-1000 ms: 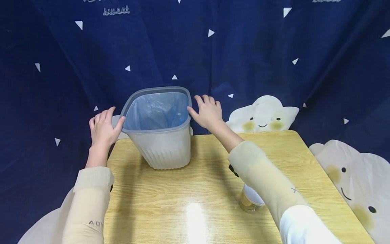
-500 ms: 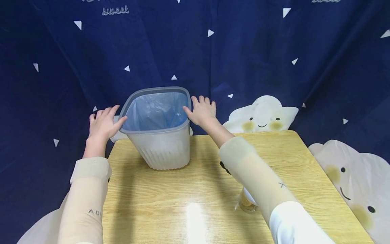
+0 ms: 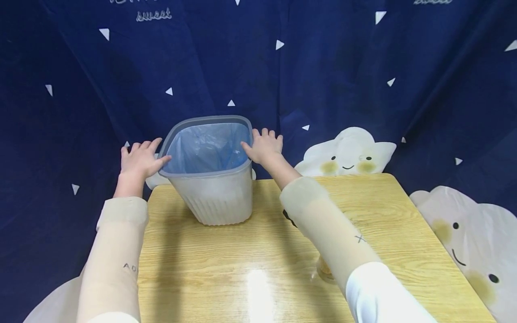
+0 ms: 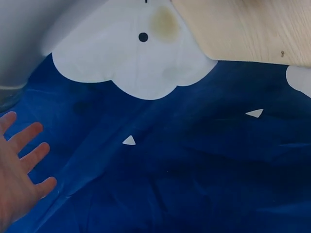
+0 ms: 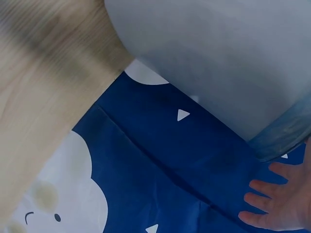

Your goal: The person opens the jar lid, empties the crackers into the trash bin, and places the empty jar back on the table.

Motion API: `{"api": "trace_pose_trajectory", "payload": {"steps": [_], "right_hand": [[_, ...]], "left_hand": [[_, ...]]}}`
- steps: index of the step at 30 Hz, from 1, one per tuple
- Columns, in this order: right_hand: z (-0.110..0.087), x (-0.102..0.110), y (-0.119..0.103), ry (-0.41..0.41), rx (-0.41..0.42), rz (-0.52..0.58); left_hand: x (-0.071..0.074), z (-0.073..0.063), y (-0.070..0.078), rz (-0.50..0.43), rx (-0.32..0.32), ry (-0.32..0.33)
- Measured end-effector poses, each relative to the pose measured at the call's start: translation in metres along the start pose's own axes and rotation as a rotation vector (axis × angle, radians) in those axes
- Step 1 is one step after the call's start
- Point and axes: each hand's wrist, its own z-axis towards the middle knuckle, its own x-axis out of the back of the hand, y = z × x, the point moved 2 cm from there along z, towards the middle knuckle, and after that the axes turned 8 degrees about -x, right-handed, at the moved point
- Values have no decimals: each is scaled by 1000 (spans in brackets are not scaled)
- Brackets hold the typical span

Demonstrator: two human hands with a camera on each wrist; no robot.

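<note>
A whitish ribbed waste bin with a grey rim stands at the table's far left, lined with a blue bag. At the rim's left side is my left hand, fingers spread and thumb over the rim. My right hand is at the right side, its thumb also over the rim. The left wrist view has the left hand with straight fingers just below the bin. In the right wrist view, the right hand has fingers extended beside the bin. Whether either hand bears on the rim, I cannot tell.
A clear container with something yellowish-brown stands on the wooden table, mostly hidden by the right forearm. Behind the table hangs a dark blue curtain with white triangles and smiling clouds.
Both hands have moved inward to the bin's rim, the left one to the right and the right one to the left. The right forearm now covers more of the container. The bin stays put.
</note>
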Motion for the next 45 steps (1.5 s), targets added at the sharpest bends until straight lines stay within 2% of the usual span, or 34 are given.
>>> {"api": "trace_pose_trajectory", "payload": {"steps": [9, 22, 45], "right_hand": [[2, -5, 1, -42, -30, 24], [4, -7, 3, -87, -28, -8], [3, -1, 6, -117, -19, -90]], "left_hand": [[-2, 4, 1, 17, 4, -62], [-6, 4, 1, -57, 40, -115], [-4, 6, 5, -62, 22, -129]]}}
